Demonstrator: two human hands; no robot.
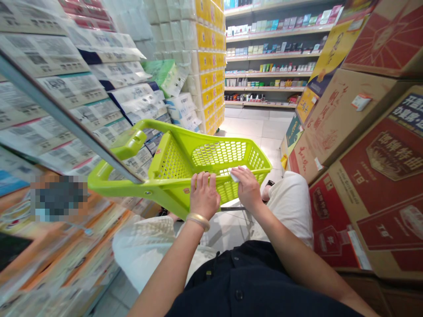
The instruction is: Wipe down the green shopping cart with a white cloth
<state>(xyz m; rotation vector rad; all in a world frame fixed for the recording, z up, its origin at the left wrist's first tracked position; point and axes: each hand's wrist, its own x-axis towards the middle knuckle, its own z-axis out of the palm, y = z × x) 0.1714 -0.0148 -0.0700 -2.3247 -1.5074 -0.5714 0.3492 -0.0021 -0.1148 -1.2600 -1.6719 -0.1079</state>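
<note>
Along the left side, white packs (62, 94) are stacked behind a slanting metal pole (82, 130). At centre stands a lime-green cart (172, 196). The left hand (204, 197) lies over its near rim (224, 178), whether gripping cannot be told; the right hand (249, 189) grasps a white wipe (234, 175) against that rim. Stocked shelves (274, 59) stand beyond; at far right, cartons (350, 127) are piled.

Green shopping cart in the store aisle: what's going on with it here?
A person has both hands at the near rim of a green shopping cart. The left hand, wearing a bangle, has its fingers over the rim; whether it grips is unclear. The right hand, farther along, holds a small white cloth or tissue at the same rim. Cartons are stacked on the right, and stocked shelves stand ahead.
</note>
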